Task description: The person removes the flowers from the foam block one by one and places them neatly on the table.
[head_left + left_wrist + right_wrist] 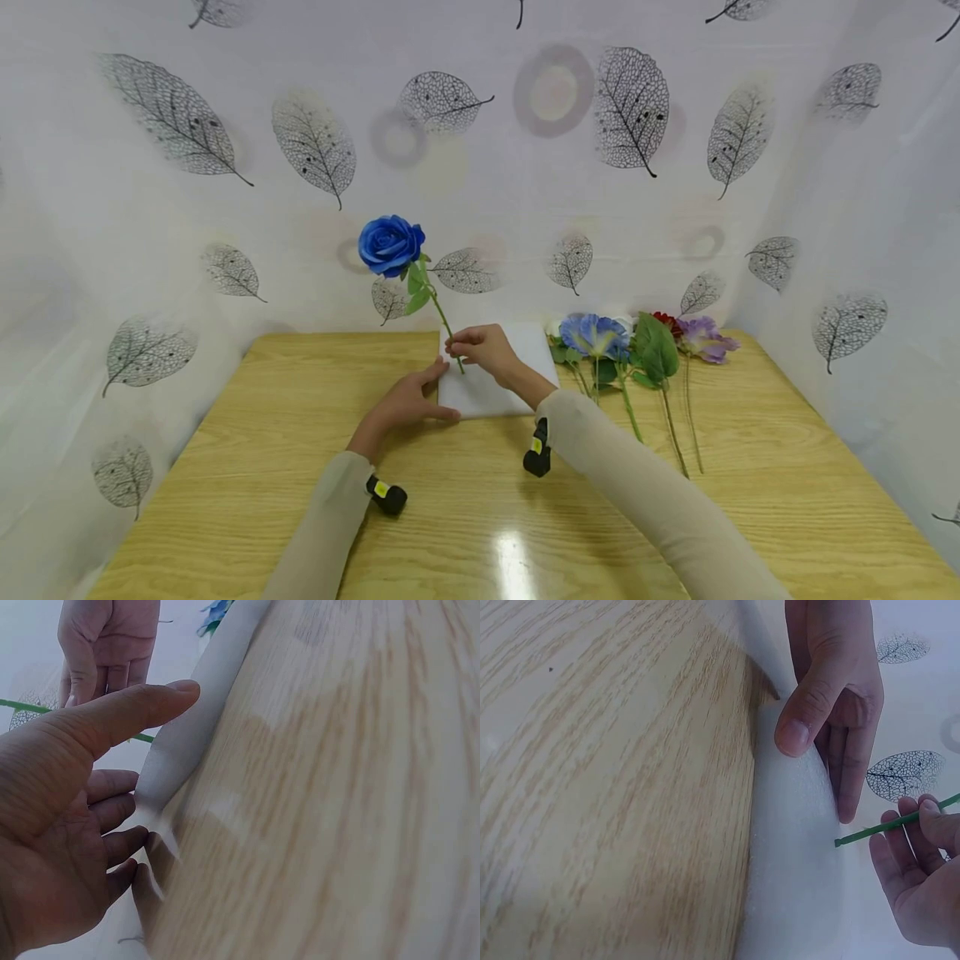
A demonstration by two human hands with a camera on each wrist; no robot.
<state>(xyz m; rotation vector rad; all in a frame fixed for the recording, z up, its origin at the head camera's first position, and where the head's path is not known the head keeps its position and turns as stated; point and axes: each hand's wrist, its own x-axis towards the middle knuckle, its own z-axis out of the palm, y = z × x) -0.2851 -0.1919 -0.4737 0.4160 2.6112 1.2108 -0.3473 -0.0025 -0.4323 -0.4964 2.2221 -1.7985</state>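
My right hand (491, 354) pinches the green stem of a blue artificial rose (390, 246) low down. The bloom tilts up and to the left, with green leaves below it. Under the right hand lies a white foam block (491, 398); in the right wrist view the stem's cut end (838, 842) shows over the foam, and whether it touches cannot be told. My left hand (405, 404) rests at the block's left side. Its thumb lies by the front corner, and in the left wrist view its fairly straight fingers (120, 844) touch the foam's edge.
Several artificial flowers lie right of the block: a blue-violet one (596, 335), a purple one (707, 340) and a red one (667, 323) partly behind a large green leaf (657, 350). Their stems point toward me on the wooden table (300, 392). A leaf-printed curtain (480, 183) hangs behind.
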